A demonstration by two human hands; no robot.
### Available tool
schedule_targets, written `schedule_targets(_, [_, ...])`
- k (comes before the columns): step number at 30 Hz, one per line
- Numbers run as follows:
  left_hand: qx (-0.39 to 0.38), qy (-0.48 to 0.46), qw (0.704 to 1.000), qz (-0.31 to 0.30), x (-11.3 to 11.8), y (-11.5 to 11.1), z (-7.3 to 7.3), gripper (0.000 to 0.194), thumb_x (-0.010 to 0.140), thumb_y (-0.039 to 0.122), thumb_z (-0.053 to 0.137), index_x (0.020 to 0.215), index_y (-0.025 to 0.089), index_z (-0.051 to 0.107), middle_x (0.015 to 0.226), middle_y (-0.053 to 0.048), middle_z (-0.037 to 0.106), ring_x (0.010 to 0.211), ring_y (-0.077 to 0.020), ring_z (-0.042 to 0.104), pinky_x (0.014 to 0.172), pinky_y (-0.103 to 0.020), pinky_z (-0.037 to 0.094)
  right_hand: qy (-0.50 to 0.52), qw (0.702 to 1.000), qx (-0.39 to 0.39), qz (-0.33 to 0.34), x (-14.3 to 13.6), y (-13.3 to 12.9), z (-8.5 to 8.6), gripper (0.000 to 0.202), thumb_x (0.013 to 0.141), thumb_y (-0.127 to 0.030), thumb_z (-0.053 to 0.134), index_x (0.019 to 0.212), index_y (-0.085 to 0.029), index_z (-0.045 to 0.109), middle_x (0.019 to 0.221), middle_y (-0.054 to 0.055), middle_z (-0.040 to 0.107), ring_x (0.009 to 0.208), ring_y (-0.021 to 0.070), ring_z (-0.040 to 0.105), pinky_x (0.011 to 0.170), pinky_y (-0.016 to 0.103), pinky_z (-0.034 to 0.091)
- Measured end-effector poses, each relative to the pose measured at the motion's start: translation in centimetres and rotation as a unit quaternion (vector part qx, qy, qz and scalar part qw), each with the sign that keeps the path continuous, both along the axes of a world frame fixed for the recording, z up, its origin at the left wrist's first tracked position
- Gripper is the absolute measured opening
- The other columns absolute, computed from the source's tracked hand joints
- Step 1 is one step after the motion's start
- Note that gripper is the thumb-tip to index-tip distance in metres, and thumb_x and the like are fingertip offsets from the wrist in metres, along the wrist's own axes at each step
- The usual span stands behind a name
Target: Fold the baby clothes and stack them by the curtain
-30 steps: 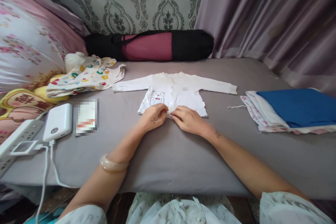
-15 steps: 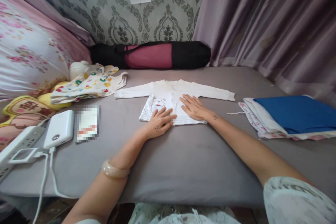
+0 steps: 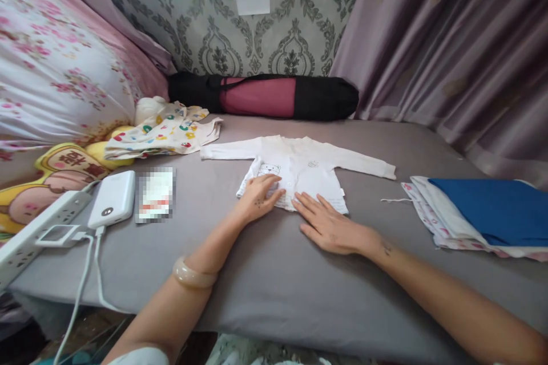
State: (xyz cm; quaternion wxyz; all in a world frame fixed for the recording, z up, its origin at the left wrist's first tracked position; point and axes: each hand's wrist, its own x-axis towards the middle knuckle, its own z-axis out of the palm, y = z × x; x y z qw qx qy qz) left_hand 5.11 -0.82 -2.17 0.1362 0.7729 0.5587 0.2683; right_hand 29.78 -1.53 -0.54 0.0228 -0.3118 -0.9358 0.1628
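Observation:
A small white long-sleeved baby shirt (image 3: pixel 306 162) lies flat on the grey sheet with both sleeves spread out. A bear drawing shows on its left front, and rows of small print run along the hem. My left hand (image 3: pixel 259 197) rests with fingers extended on the lower left front, partly covering the bear. Over the bottom hem, right of centre, my right hand (image 3: pixel 327 225) lies flat, its fingertips on the cloth and its palm over the sheet. Neither hand grips anything.
Folded cloths with a blue one (image 3: pixel 492 208) on top lie at right. At left are a patterned garment (image 3: pixel 166 134), a power bank (image 3: pixel 112 199), a power strip (image 3: pixel 43 234) with cables and a blurred packet (image 3: pixel 154 195). A black and maroon bag (image 3: pixel 259 96) lies along the wall.
My right hand has slid down from the shirt's middle to its hem, uncovering a small print on the chest. My left hand has shifted slightly towards the bear. The camera view has turned a little.

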Motion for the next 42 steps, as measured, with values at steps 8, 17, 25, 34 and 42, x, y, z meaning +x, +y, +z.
schedule_targets(8, [-0.032, 0.045, 0.944, 0.326, -3.1, 0.9, -0.2, 0.022, 0.091, 0.032, 0.05, 0.105, 0.021, 0.063, 0.099, -0.009, 0.07, 0.1, -0.0258, 0.06, 0.086, -0.038, 0.041, 0.155, 0.986, -0.046, 0.029, -6.8, 4.6, 3.7, 0.03, 0.096, -0.021, 0.045, 0.11, -0.021, 0.071, 0.109, 0.005, 0.072, 0.101, 0.0178, 0.064, 0.092, 0.029, 0.046])
schedule_targets(17, [-0.114, 0.065, 0.941, 0.313, -3.8, 1.0, 0.4, 0.024, 0.092, 0.033, 0.047, 0.099, 0.018, 0.065, 0.102, -0.011, 0.071, 0.099, -0.0263, 0.062, 0.082, -0.036, 0.042, 0.07, 0.98, 0.06, -0.177, -17.1, 13.8, -0.1, 0.026, 0.093, -0.023, 0.05, 0.109, -0.019, 0.071, 0.117, 0.01, 0.067, 0.111, 0.0223, 0.059, 0.092, 0.03, 0.044])
schedule_targets(25, [-0.148, 0.056, 0.94, 0.302, -4.0, 0.8, 0.7, 0.02, 0.091, 0.032, 0.05, 0.098, 0.018, 0.063, 0.101, -0.012, 0.071, 0.098, -0.0266, 0.065, 0.08, -0.036, 0.044, 0.039, 0.971, 0.055, -0.23, -20.2, 14.5, -1.7, 0.027, 0.094, -0.027, 0.046, 0.112, -0.02, 0.065, 0.119, 0.012, 0.063, 0.109, 0.0256, 0.059, 0.09, 0.035, 0.046])
schedule_targets(34, [-0.159, 0.039, 0.945, 0.284, -5.2, 0.9, 0.5, 0.014, 0.087, 0.028, 0.055, 0.091, 0.018, 0.064, 0.095, -0.01, 0.071, 0.091, -0.0223, 0.065, 0.076, -0.031, 0.045, 0.101, 0.962, 0.092, -0.238, -20.6, 13.5, -3.5, 0.034, 0.099, -0.024, 0.033, 0.119, -0.015, 0.059, 0.122, 0.015, 0.06, 0.116, 0.0263, 0.052, 0.099, 0.035, 0.039])
schedule_targets(42, [-0.183, 0.026, 0.937, 0.296, -5.4, 1.0, 1.0, 0.016, 0.081, 0.028, 0.056, 0.09, 0.019, 0.066, 0.092, -0.009, 0.072, 0.088, -0.0215, 0.066, 0.073, -0.028, 0.046, 0.085, 0.981, -0.011, -0.177, -15.5, 12.7, -1.2, 0.047, 0.098, -0.022, 0.031, 0.143, -0.01, 0.04, 0.14, 0.015, 0.053, 0.128, 0.0212, 0.048, 0.106, 0.032, 0.035])
